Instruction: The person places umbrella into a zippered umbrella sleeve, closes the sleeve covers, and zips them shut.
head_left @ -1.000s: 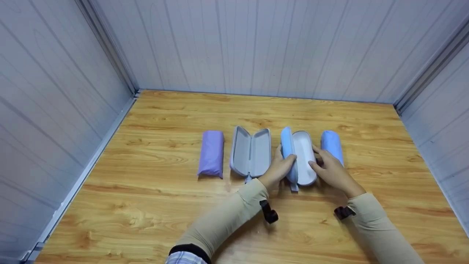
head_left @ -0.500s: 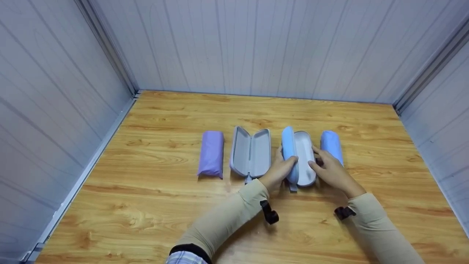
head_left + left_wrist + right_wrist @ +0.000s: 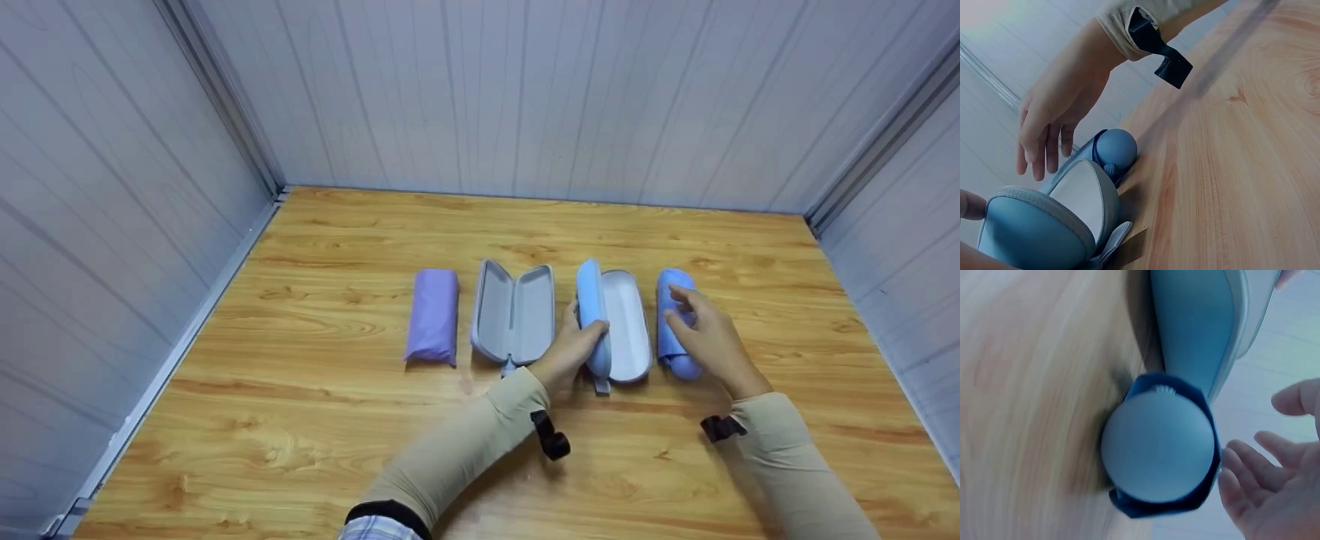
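Note:
My left hand (image 3: 571, 346) grips the raised left half of a light-blue zippered case (image 3: 628, 322), thumb over its outer face. The case lies open, white inside, with nothing in it. To its right lies a blue folded umbrella (image 3: 667, 330) in a sleeve, its round handle end (image 3: 1157, 447) toward me. Above the umbrella hovers my right hand (image 3: 712, 334), fingers spread and loosely bent, holding nothing. In the right wrist view, the fingertips (image 3: 1230, 489) are right beside the sleeve. The left wrist view shows the case (image 3: 1039, 230) with a finger (image 3: 971, 205) at its edge.
Left of the blue case, a second zippered case (image 3: 535, 315) lies open with a grey lining. A purple wrapped bundle (image 3: 433, 315) sits farther left. The wooden tabletop (image 3: 300, 420) is bordered by panelled walls (image 3: 487, 97) at the back and sides.
My right hand has left the blue case's right half and moved right, over the blue umbrella. The umbrella's round end now shows nearer me. My left hand has stayed on the case.

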`<action>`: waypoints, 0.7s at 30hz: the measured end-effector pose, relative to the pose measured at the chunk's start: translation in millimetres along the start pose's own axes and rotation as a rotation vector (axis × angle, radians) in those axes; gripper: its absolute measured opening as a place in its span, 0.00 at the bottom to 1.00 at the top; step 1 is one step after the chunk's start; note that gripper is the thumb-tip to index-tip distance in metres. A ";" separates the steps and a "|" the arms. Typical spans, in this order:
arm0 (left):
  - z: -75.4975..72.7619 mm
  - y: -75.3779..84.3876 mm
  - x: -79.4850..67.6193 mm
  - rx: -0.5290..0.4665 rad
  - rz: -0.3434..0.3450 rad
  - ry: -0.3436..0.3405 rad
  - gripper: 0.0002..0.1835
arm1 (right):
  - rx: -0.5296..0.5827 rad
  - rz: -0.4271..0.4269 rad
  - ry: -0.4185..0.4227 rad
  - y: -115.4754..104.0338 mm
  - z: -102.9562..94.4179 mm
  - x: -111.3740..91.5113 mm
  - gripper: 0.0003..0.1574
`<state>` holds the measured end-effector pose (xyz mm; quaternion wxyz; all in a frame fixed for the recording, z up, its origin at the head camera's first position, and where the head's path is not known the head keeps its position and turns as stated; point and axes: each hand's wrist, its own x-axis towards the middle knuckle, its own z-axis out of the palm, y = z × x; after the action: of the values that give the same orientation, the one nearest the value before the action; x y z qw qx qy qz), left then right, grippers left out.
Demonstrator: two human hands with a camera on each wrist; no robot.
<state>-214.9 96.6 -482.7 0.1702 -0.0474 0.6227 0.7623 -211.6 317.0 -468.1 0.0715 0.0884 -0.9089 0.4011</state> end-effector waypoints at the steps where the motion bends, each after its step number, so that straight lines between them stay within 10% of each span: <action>1: -0.2 0.2 0.1 0.004 -0.002 0.000 0.44 | -0.010 0.005 0.014 1.7 -1.7 0.5 0.30; 21: -0.6 0.8 1.3 0.000 -0.017 0.007 0.43 | -0.145 0.314 -0.163 28.3 -9.5 12.0 0.63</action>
<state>-216.4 96.2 -482.5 0.1745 -0.0555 0.6228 0.7606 -228.9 341.5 -479.6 -0.0596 -0.0276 -0.9408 0.3325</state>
